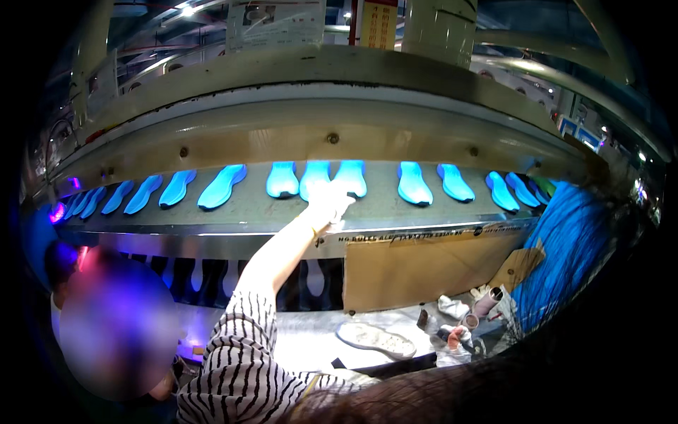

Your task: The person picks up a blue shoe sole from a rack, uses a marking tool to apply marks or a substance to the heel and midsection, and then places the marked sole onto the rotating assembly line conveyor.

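Observation:
My left hand (329, 204) reaches up and forward on a bare forearm with a black-and-white striped sleeve (240, 353). It rests at the near ends of two glowing blue shoe soles (351, 178) (315, 178) on a grey conveyor belt (247, 205). Glare washes the fingers out, so I cannot see whether they grip a sole. My right hand is out of sight. More blue soles (414, 183) lie in a row across the belt.
A cream machine hood (318, 106) overhangs the belt. Below it hang a cardboard sheet (424, 265) and dark sole shapes (212, 279). A pale sole (376, 338), white gloves (452, 307) and a roll (487, 302) lie on the lower bench. Another person (113, 325) is at my left.

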The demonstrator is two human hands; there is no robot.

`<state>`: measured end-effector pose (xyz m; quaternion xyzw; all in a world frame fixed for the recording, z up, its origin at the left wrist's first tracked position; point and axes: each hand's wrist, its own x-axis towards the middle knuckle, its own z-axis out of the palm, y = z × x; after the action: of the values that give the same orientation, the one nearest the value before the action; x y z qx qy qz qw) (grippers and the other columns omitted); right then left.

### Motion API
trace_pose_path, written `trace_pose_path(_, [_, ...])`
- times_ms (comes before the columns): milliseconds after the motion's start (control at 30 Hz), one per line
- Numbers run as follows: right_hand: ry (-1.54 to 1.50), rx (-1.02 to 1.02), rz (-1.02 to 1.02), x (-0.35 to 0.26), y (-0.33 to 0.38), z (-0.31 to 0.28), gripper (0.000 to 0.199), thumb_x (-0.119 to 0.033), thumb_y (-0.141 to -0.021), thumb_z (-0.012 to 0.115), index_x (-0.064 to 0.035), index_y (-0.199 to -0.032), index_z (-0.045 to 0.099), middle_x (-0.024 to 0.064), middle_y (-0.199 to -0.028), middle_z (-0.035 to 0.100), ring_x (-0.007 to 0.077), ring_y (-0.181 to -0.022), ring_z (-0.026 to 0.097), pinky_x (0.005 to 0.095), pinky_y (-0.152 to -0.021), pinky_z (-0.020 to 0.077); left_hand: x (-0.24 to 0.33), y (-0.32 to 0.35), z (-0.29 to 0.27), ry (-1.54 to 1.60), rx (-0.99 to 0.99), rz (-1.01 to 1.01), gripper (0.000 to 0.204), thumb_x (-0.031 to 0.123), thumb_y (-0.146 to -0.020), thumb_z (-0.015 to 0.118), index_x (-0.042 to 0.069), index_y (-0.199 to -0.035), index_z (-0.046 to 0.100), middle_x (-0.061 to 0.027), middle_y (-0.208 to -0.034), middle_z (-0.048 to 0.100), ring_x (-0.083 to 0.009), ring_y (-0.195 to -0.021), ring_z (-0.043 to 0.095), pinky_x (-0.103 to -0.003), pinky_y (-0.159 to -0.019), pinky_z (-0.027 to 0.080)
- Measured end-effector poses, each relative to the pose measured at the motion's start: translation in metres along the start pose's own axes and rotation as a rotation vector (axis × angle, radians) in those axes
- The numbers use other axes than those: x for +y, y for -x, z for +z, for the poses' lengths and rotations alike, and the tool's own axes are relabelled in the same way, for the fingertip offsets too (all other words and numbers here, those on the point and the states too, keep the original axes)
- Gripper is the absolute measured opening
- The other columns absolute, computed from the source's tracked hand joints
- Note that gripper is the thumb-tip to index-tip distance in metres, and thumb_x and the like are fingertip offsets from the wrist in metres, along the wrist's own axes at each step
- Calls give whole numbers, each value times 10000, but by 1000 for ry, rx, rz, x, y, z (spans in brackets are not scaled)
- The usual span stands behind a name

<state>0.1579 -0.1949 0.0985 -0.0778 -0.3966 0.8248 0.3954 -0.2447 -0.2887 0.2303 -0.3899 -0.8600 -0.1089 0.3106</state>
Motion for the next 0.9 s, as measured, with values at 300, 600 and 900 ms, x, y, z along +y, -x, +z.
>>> trace_pose_path(300, [150,-53,-18,15,14,13,229,1,-740,676,-52,-890,511,83,-980,541,173,-897,520,310,-846,413,-98,49,-13,-219,31,55,327,394,-795,589,118,-967,623,-89,-962,603,-281,-904,543,-564,-886,332])
trace_pose_path(600, [203,-85,-15,25,2,26,234,14,-739,665,-46,-899,506,65,-924,545,151,-836,529,283,-801,429,-87,109,-121,929,679,-101,205,173,-848,575,21,-982,602,-112,-936,599,-211,-871,567,-329,-796,460])
trace_pose_path(900, [299,-142,-11,34,-5,39,239,28,-738,654,-41,-908,501,46,-869,548,128,-776,539,256,-757,445,-35,152,-115,2539,-213,-23,494,434,-948,345,3,-1000,580,-184,-936,607,-286,-849,591,-374,-798,472])
